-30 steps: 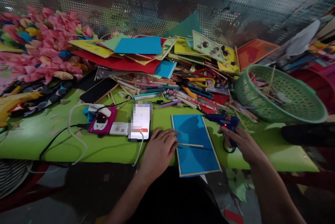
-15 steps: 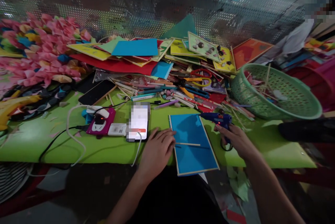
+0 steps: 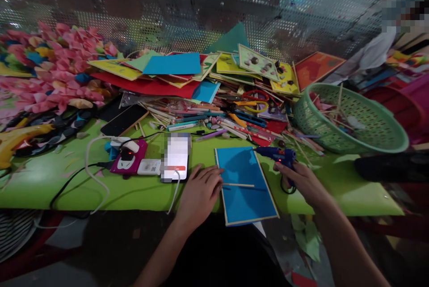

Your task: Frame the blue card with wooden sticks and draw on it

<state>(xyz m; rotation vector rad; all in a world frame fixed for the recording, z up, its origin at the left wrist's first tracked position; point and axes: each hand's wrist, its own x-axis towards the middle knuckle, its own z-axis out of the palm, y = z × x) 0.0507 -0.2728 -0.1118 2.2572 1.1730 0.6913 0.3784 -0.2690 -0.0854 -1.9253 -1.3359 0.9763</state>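
My right hand [image 3: 303, 179] grips a dark blue hot glue gun [image 3: 280, 154], its small red light lit and its nozzle pointing left at the upper right corner of a blue card [image 3: 246, 206]. The card lies flat near the table's front edge, with thin pale sticks along its edges. My left hand [image 3: 203, 191] rests at the card's left side, fingertips closed on a thin wooden stick [image 3: 239, 184]. That stick reaches rightward above the card and casts a shadow on it. The fingers partly hide its left end.
Left of my left hand are a lit phone [image 3: 175, 155], a pink power strip [image 3: 130, 162] and loose cables. Pencils, sticks and scissors [image 3: 251, 104] lie behind the card, below piled coloured cards [image 3: 172, 63]. A green basket [image 3: 375, 130] stands right; a yellow glue gun [image 3: 25, 137] lies left.
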